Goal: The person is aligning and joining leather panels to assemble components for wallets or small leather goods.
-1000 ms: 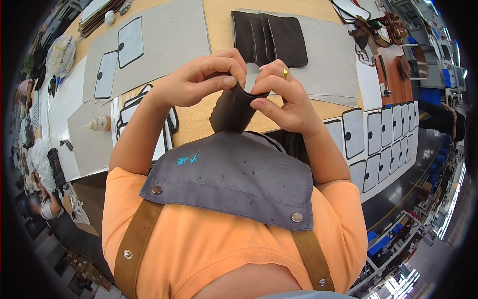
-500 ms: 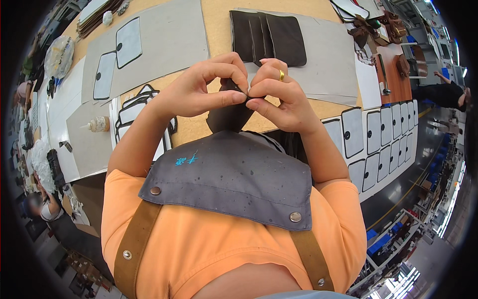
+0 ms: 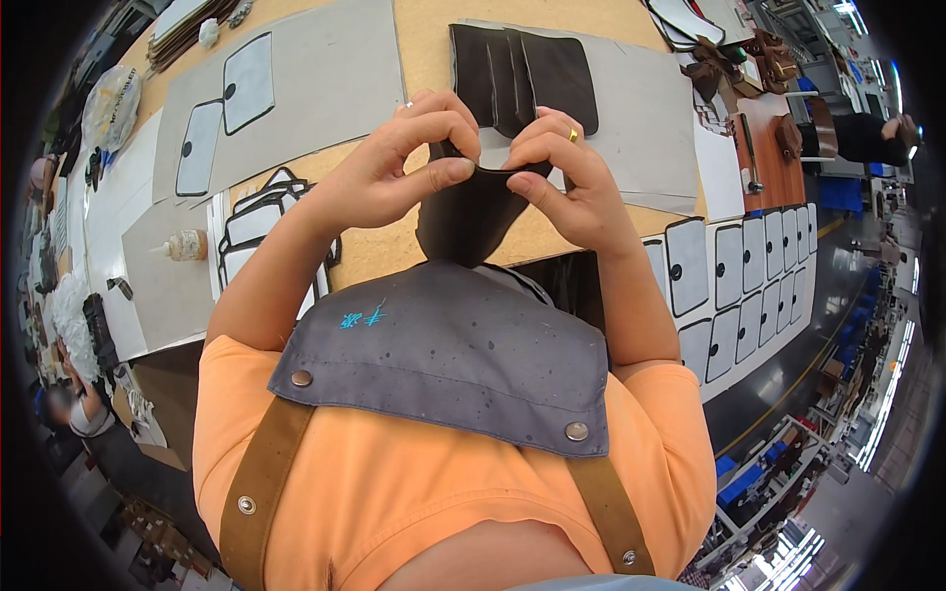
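A dark brown leather piece (image 3: 471, 219) hangs between my hands above the table's near edge. My left hand (image 3: 426, 153) pinches its upper edge between thumb and fingertips. On the same edge, a short way to the right, my right hand (image 3: 564, 177) grips with thumb and fingers. The edge bows slightly between the two grips, and the piece's lower end meets my grey apron (image 3: 453, 345). Just beyond my hands, a stack of dark brown leather pieces (image 3: 562, 84) lies on grey board (image 3: 645, 163).
White black-edged panels (image 3: 250, 84) lie on grey board at the left, with more panels (image 3: 687, 266) in rows at the right. A small glue bottle (image 3: 187, 245) stands near my left forearm. Black-edged pieces (image 3: 251, 225) are piled beside it. A hammer (image 3: 751, 158) rests far right.
My hands have moved apart along the leather's upper edge, the right one shifting rightward. The piece, bunched between them before, is now spread wider.
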Demonstrator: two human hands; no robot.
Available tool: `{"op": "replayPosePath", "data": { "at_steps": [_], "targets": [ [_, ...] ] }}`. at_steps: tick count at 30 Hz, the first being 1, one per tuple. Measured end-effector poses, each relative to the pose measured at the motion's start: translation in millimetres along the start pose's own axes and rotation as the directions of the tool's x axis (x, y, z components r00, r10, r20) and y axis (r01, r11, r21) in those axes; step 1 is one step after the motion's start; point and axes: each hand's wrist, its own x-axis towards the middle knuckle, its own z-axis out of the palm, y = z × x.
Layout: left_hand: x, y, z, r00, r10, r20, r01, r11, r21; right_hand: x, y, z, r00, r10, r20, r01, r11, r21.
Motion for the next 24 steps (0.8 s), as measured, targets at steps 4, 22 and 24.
{"op": "replayPosePath", "data": {
  "at_steps": [4, 22, 24],
  "targets": [
    [3, 1, -1, 0.996, 0.079, 0.032, -0.084, 0.971, 0.225, 0, 4, 3, 1.000, 0.008, -0.008, -0.008, 0.999, 0.045],
    [10, -15, 4, 0.999, -0.045, -0.029, 0.038, 0.975, -0.218, 6, 10, -20, 0.998, 0.030, 0.059, -0.025, 0.996, -0.082],
    [15, -15, 2, 0.999, 0.003, -0.032, -0.008, 0.986, -0.166, 8, 11, -23, 0.997, 0.019, 0.076, -0.011, 0.995, -0.101]
  ]
}}
